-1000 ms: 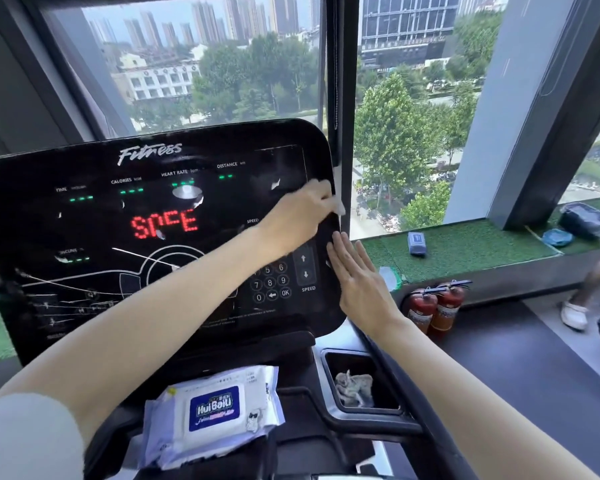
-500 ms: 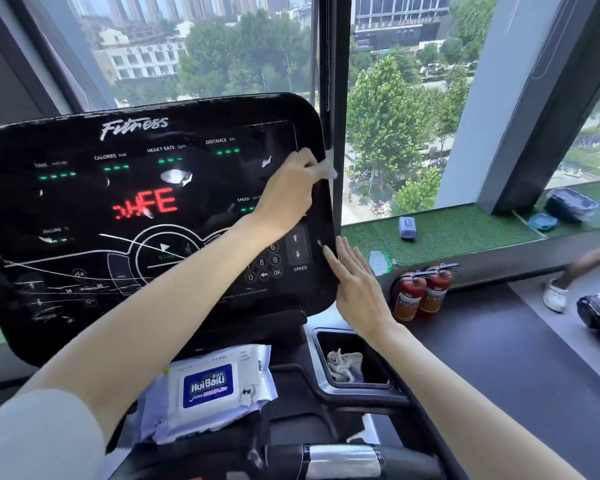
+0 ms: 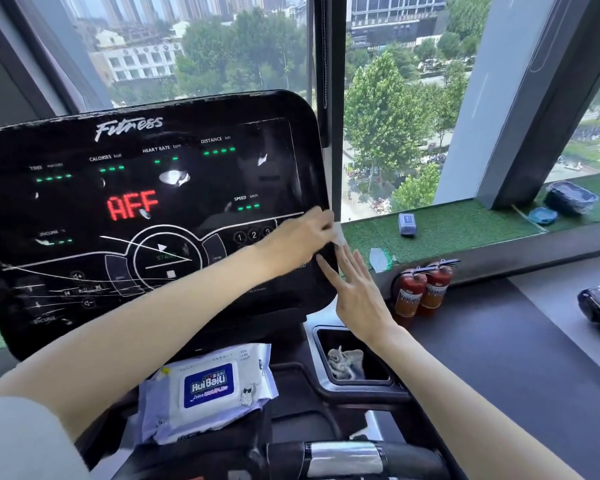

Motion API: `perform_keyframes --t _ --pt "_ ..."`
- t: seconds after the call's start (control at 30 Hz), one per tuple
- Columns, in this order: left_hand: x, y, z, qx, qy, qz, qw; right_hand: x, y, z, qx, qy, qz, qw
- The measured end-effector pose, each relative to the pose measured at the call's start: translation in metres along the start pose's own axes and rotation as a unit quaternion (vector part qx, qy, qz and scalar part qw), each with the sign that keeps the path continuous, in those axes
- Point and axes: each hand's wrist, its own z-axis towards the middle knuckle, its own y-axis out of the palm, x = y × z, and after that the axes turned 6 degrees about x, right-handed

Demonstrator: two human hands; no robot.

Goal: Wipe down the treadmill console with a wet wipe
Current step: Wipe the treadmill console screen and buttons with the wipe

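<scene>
Console [image 3: 142, 216]: black, upright, display reads AFF. Wet wipe [image 3: 338, 236] sits at console's right edge, pinched in left hand [image 3: 297, 239], fingers curled round it. Right hand [image 3: 359, 296] flat, fingers straight, slightly spread, fingertips touching console's lower right corner. Wipes pack [image 3: 205, 389] just below console. Crumpled wipe [image 3: 343, 365] in tray [image 3: 317, 356] below console's right corner.
</scene>
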Motion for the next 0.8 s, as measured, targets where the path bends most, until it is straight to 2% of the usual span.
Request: perform_keyframes --t 0.07,0.23,0.3,0.43,0.5,0.57,0.63,0.8 --pt "-0.003 -0.004 0.005 -0.017 -0.002 0.004 1.000 -0.001 -0.002 0.000 -0.001 -0.004 -0.005 1.000" --pt "-0.018 -0.017 0.029 0.129 -0.125 -0.014 0.984 -0.001 -0.002 -0.006 0.012 -0.013 -0.024 1.000" --pt "-0.007 -0.002 0.014 0.112 -0.115 -0.029 0.987 -0.001 -0.001 -0.010 0.009 -0.019 -0.028 0.999" --pt "0.015 0.017 -0.018 0.026 -0.008 -0.034 0.999 -0.002 0.000 -0.022 -0.019 -0.021 -0.044 0.999" --pt "0.003 0.009 -0.004 0.048 -0.056 -0.046 0.996 -0.002 0.002 -0.025 -0.019 -0.017 -0.041 0.999" --pt "-0.006 0.003 0.010 0.119 -0.121 -0.047 0.984 -0.004 0.003 -0.027 -0.018 -0.012 -0.036 0.999" --pt "-0.002 0.010 0.007 0.136 -0.141 -0.053 0.979 -0.006 0.003 -0.027 -0.017 -0.004 -0.032 0.999" --pt "0.029 0.036 -0.030 0.018 -0.048 -0.058 0.997 -0.005 0.004 -0.027 0.001 -0.007 -0.021 1.000"
